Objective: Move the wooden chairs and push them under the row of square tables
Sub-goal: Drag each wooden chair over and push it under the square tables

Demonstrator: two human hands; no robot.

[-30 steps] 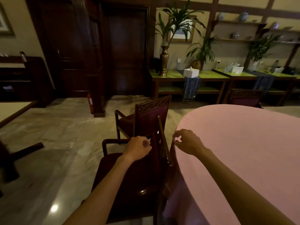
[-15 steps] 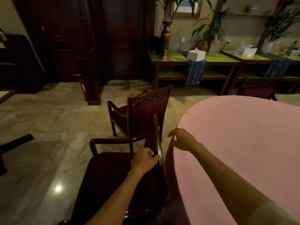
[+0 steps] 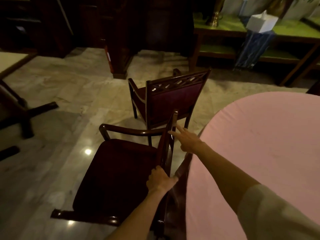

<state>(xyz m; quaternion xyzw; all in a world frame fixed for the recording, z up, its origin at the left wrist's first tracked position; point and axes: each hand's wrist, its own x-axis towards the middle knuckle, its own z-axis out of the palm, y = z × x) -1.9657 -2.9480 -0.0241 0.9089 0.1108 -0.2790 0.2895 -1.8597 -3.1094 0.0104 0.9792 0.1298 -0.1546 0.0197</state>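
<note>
— What crowds the near dark wooden armchair with the maroon seat [image 3: 117, 172]?

— A round pink-clothed table [image 3: 259, 153] just behind its back; a second wooden armchair with a lattice-topped back [image 3: 173, 97] just beyond.

— Its facing?

— Seat leftward, onto the glossy marble floor [image 3: 57, 135].

— The hands?

— The left hand [image 3: 160, 180] grips the backrest; the right hand [image 3: 187, 141] is open, fingers at the top rail.

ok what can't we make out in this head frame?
- Near chair: back legs hidden by the left arm and the pink tablecloth.
- Left hand: fingers wrapped behind the backrest, out of sight.
- Far chair: seat hidden by its own backrest.
- White box: blurred.
- Square table: cut off by the left edge.
</note>
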